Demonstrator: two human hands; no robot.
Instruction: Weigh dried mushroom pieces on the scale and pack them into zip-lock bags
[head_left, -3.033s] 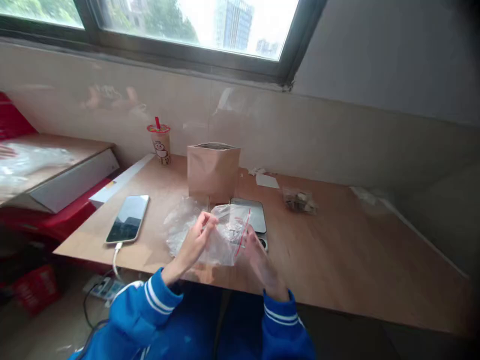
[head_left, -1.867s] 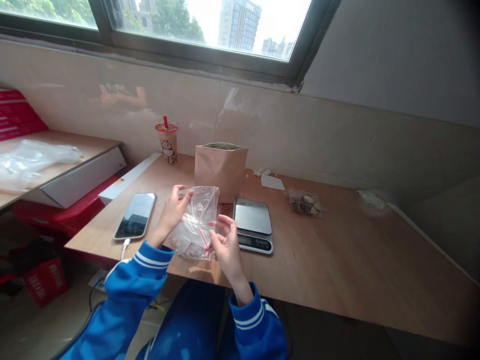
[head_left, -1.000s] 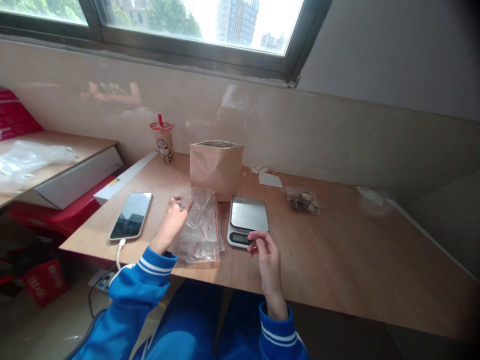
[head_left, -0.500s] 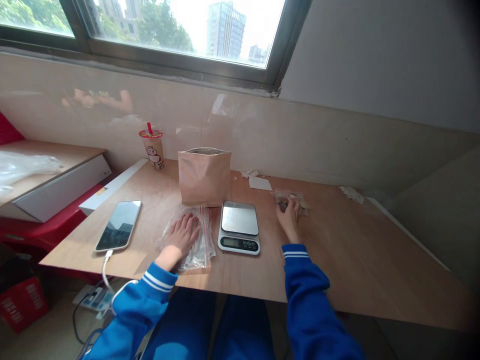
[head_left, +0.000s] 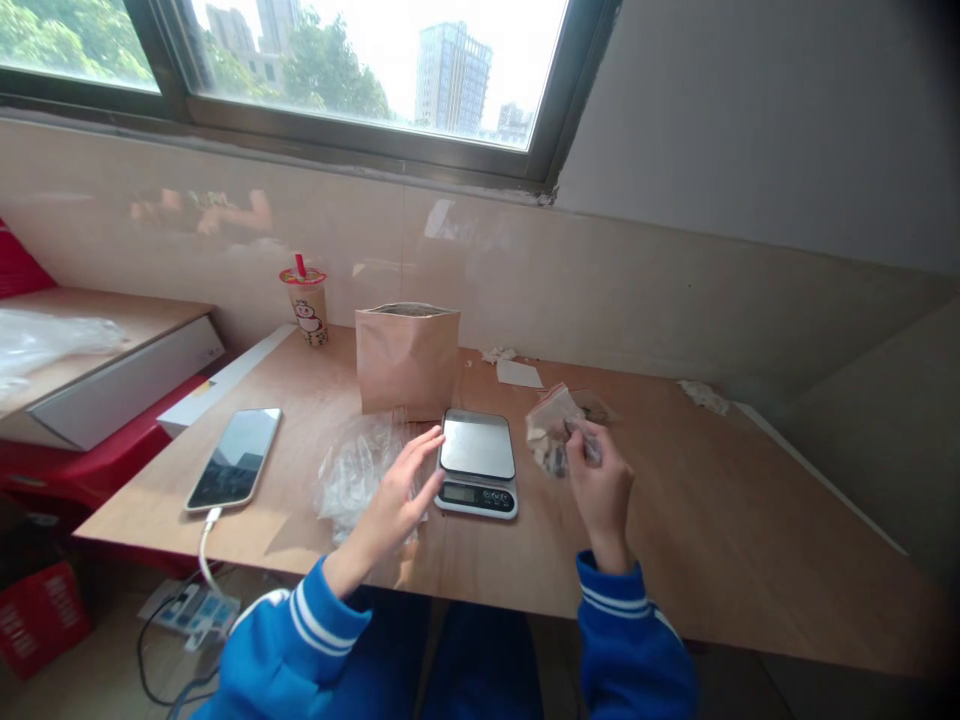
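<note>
My right hand (head_left: 604,478) pinches a small clear zip bag (head_left: 553,425), held up a little to the right of the scale; dark bits show inside it, too blurred to name. Just behind it, another small clear bag (head_left: 596,405) lies on the table, partly covered. My left hand (head_left: 401,495) is raised with its fingers apart and nothing in them, by the left edge of the digital kitchen scale (head_left: 477,445). Nothing rests on the scale's steel plate. Below and left of that hand lies a pile of clear plastic zip bags (head_left: 349,480).
A brown paper pouch (head_left: 407,360) stands open-topped behind the scale. To the left are a phone (head_left: 236,460) on a white cable and a lidded drink cup (head_left: 309,310) with a red straw. A white paper piece (head_left: 519,374) and crumpled scraps (head_left: 703,397) lie along the wall.
My right hand has lifted a small zip bag off the table and come nearer. My left hand has risen from the pile of bags and shifted right towards the scale.
</note>
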